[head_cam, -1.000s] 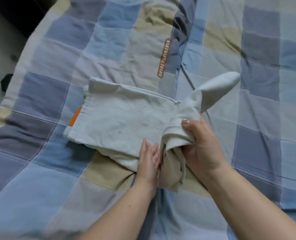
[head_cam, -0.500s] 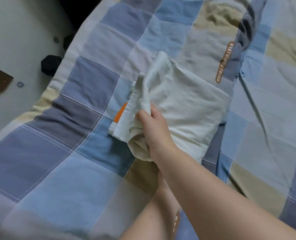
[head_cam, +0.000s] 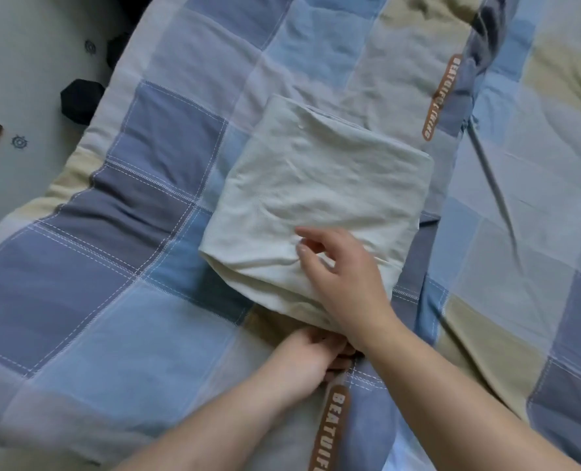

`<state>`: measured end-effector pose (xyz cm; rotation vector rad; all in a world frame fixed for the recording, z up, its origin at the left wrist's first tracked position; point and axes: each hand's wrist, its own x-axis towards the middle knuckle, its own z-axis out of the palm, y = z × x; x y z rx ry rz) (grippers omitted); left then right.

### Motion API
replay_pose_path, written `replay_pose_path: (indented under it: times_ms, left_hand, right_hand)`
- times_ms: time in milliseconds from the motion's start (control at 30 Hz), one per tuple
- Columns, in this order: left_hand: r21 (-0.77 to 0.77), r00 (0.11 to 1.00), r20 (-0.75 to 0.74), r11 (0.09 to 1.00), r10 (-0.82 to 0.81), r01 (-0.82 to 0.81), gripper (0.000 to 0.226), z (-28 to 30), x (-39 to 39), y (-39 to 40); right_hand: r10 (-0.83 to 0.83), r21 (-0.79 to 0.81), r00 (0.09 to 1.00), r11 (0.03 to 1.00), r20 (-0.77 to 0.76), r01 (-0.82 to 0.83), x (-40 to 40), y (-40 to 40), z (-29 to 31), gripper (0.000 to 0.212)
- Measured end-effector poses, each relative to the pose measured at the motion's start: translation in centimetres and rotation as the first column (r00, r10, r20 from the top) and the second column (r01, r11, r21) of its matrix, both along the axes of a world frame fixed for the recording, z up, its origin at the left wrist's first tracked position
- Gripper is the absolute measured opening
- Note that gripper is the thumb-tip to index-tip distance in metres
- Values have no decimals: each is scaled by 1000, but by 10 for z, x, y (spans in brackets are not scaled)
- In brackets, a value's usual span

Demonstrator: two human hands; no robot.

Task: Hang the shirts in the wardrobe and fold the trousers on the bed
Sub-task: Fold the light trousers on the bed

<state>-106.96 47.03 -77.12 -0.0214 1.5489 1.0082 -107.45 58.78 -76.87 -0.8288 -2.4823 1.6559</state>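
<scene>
Checked patchwork bed [head_cam: 78, 300] carried pale cream folded trousers [head_cam: 316, 185], last fold just flipped over; right hand [head_cam: 347, 283] spread on top, left hand [head_cam: 302, 358] grip unclear, fold near done.

1. One pair of folded pale trousers [head_cam: 319, 195].
2. Two hands: one left hand [head_cam: 311, 356] and one right hand [head_cam: 345, 283].
3. One checked blanket [head_cam: 112, 266].
4. Two orange word labels [head_cam: 440, 96], one far and one near.
5. Two black things [head_cam: 78, 102] on the floor.

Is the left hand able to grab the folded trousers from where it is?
Probably yes. The left hand sits at the near edge of the folded trousers, though the right hand rests on top, crossing over it.
</scene>
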Motion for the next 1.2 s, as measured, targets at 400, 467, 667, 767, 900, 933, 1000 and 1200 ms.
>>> replay_pose_path:
  times_ms: [400,467,667,767,900,933,1000,1200]
  left_hand:
    - [0,630,-749,950,-207,313,17,27,-85,76]
    - [-73,469,-838,908,-280,412,30,10,-100,107]
    - [-334,221,-862,838,-457,432,60,-19,-131,187]
    - [-347,207,-879,875,-429,337,54,-22,-135,204]
    - [-438,200,-844,855,-497,277,23,-17,-141,221]
    - [-436,200,-846,857,-494,273,21,-17,-142,222]
    - [-394,215,-862,875,-458,283,17,-19,-142,220]
    - [-264,98,-944,898,-316,353,45,-19,-157,160]
  right_hand:
    - [86,239,983,963,163,-124,111,6,-37,45]
    - [122,342,982,925,144,-165,114,-2,-41,42]
    - [143,551,987,820,72,-159,104,0,-50,6]
    - [232,571,971,789,66,-227,103,9,-53,10]
    - [415,574,909,734,43,-362,124,12,-51,13]
    - [439,588,897,714,47,-381,130,12,-51,13]
    - [464,586,885,705,44,-399,133,15,-52,12]
    - [-183,91,982,980,40,179,106,45,-47,32]
